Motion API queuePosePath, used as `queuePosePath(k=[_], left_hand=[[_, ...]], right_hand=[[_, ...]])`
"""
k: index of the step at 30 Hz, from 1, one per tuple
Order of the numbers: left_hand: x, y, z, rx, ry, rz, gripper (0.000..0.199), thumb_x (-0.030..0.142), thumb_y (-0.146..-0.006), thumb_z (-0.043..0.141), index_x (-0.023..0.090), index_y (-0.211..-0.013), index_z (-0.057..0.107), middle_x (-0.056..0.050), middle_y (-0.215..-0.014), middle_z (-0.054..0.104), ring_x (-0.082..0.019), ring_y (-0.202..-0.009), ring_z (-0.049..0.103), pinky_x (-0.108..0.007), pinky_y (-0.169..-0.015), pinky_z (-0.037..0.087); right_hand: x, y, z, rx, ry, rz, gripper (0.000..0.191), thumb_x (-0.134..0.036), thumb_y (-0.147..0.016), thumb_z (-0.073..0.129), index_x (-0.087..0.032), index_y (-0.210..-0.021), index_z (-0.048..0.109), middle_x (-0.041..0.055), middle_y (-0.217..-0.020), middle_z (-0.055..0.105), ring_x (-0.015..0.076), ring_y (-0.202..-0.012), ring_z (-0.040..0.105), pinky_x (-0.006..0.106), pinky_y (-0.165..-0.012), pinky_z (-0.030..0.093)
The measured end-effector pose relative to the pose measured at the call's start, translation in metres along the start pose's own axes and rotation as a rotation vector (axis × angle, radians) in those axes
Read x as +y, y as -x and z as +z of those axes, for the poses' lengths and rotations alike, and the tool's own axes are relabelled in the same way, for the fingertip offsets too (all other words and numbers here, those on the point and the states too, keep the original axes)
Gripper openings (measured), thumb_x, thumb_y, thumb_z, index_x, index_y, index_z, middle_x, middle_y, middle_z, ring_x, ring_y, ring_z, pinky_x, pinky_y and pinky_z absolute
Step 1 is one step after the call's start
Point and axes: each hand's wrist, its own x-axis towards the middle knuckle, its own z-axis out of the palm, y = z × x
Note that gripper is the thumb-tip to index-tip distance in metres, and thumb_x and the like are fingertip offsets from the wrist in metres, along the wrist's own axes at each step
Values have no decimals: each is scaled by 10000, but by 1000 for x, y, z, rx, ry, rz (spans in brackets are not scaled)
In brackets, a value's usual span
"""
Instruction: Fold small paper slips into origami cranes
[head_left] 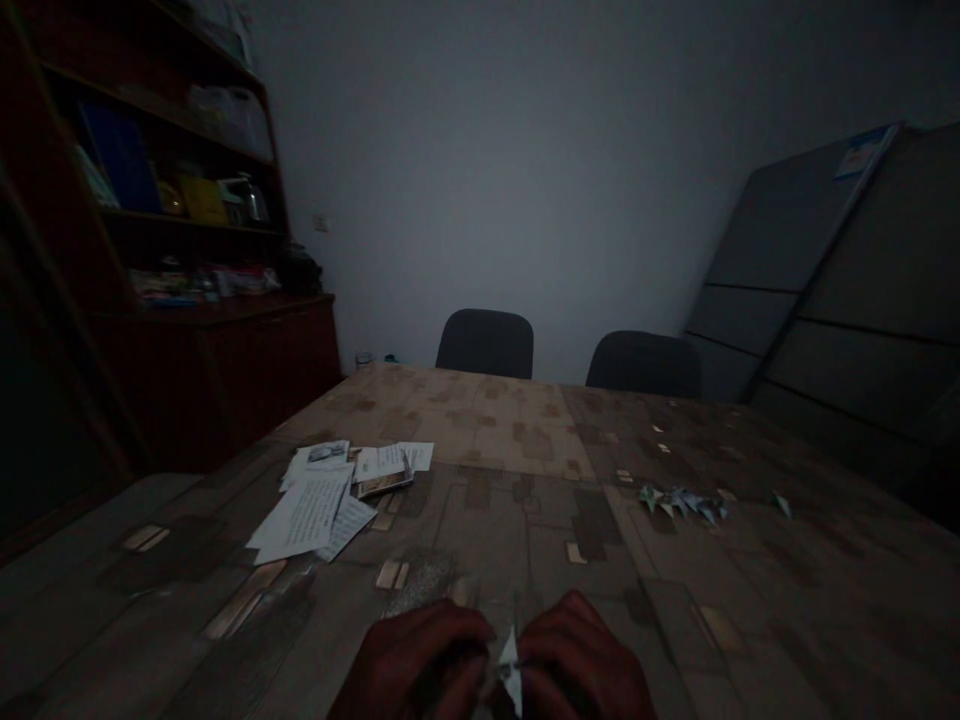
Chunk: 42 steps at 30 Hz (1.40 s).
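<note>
Two bare hands at the near edge of the patterned tablecloth [517, 550], close together, on one small folded paper piece [511, 665]. Left hand [420, 655]: fingers curled in, thumb and fingertips nearly closed, pinching the paper's left side. Right hand [589, 655]: same curl, fingertips closed on its right side. Paper is pale, has a pointed tip standing up between the hands; lower part is dim, exact fold can't be told

Left on the table: loose overlapping pile of printed paper sheets [307, 515], well apart from the hands. Right: row of folded paper pieces [684, 503], pointed, bunched together; a single folded piece [781, 503] lies just right of them, apart

Far side: left chair [485, 342] and right chair [643, 362] by the wall [525, 180]. Far left: wooden shelf cabinet [277, 345], loaded. Light is low throughout
</note>
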Motion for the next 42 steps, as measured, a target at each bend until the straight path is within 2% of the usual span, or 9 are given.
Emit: queuePosePath(k=[2,5,13,20,24,31,35,38,42], left_hand=[[1,-4,-5,-28,63,139,244,104,-907,523,220,-1089,638,-47,-925,751,-156,-801,725,-214,-735,557],[-4,-6,-6,-36,29,294,231,211,-977,504,233,-1169,630,-96,-1071,732,-163,-906,725,-202,-758,557],[-17,0,5,24,-56,351,216,275,-999,479,206,-1012,683,-106,-962,765,-177,-790,732,-239,-672,554],[-9,-2,6,-74,127,213,223,187,-951,469,185,-903,687,-73,-769,719,-176,-690,670,-249,-625,506],[-7,-3,8,-38,203,120,199,114,-866,500,192,-834,680,-36,-696,697,-145,-614,652,-213,-572,459],[-8,1,8,-82,252,-58,99,220,-717,711,217,-815,713,10,-683,694,-149,-595,634,-227,-574,436],[0,-2,5,-79,211,-141,67,193,-687,757,199,-744,723,9,-638,702,-148,-571,641,-219,-565,448],[3,-5,3,-69,155,-76,93,255,-760,757,175,-731,718,-13,-619,708,-148,-555,656,-208,-545,449],[-4,-3,6,-62,106,113,380,458,-960,532,168,-778,697,-45,-627,707,-149,-547,665,-210,-515,451]], right_hand=[[-3,-2,-1,2,-9,-11,231,-292,-1006,497,-212,-855,653,17,-720,704,161,-652,631,265,-616,503],[-6,-4,-1,18,2,-78,295,-332,-1020,472,-209,-815,646,12,-667,696,151,-598,619,253,-557,491],[-5,-1,-2,7,-2,-63,93,-157,-913,592,-202,-848,640,14,-686,701,165,-617,640,270,-566,511],[-11,0,-2,21,75,-71,135,-108,-891,570,-201,-807,623,16,-660,672,169,-604,612,282,-562,495],[-10,1,-3,13,63,-46,116,-127,-898,575,-201,-822,621,19,-677,672,174,-633,615,277,-562,489],[-7,2,-1,27,122,-70,112,-94,-872,589,-198,-839,611,18,-689,676,172,-632,611,289,-582,492],[-7,6,3,18,148,-50,129,-78,-841,600,-203,-808,607,10,-668,658,174,-629,599,291,-576,476],[-7,7,5,34,134,-43,130,-76,-835,604,-201,-800,602,9,-661,647,175,-638,594,289,-573,461],[-7,7,4,17,128,-56,100,-105,-861,607,-192,-810,598,14,-676,648,175,-649,591,297,-587,458]])
